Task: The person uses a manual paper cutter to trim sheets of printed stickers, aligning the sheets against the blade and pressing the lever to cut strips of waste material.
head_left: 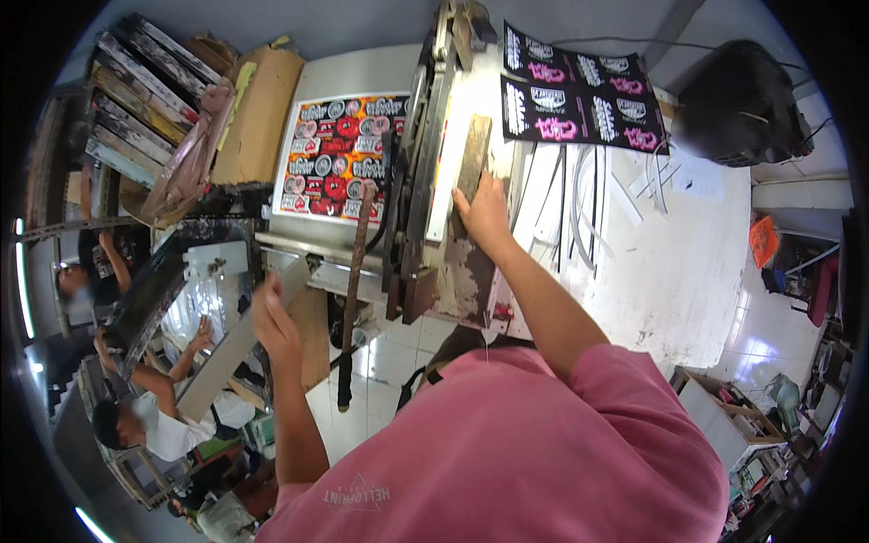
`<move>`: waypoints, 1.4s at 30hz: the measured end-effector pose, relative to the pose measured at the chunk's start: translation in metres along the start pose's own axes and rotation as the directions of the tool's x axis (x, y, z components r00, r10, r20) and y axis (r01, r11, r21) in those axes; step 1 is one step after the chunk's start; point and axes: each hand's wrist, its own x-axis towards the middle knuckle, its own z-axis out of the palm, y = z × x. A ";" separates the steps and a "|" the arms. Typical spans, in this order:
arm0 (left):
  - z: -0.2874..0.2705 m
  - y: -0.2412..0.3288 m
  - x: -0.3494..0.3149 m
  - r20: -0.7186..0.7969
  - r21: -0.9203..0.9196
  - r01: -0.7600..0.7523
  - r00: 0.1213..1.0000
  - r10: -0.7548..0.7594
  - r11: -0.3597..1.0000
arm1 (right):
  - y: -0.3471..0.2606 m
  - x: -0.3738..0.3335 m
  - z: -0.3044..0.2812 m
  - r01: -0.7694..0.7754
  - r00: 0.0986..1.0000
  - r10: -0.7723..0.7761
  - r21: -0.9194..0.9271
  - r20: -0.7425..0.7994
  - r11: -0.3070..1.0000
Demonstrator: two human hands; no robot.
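My right hand lies over a worn wooden block, thumb on its left side and fingers along the other. The block rests on the bed of a guillotine paper cutter, beside its dark blade bar. My left hand is raised to the left, fingers loosely bent, nothing visible in it. Between my hands stands the cutter's long brown lever, apart from the left hand. A sheet of red, orange and black printed stickers lies left of the blade; a strip of orange print shows beyond it.
Black sheets with pink and white print lie at the back right, near a black machine. Thin offcut strips litter the white table. Boxes stand at the far left. Other people work at the left.
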 end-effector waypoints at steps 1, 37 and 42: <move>0.011 0.004 0.040 -0.049 -0.052 0.059 0.997 -0.061 0.997 | -0.001 0.000 0.000 -0.014 1.000 0.014 -0.013 -0.007 1.000; 0.175 -0.312 0.228 0.358 0.117 0.515 0.775 -0.520 0.849 | -0.017 -0.002 0.010 -0.041 0.998 0.034 -0.164 -0.047 0.986; 0.175 -0.290 0.227 0.361 0.112 0.503 0.783 -0.507 0.857 | -0.013 -0.001 0.009 -0.052 0.998 0.045 -0.158 -0.049 0.986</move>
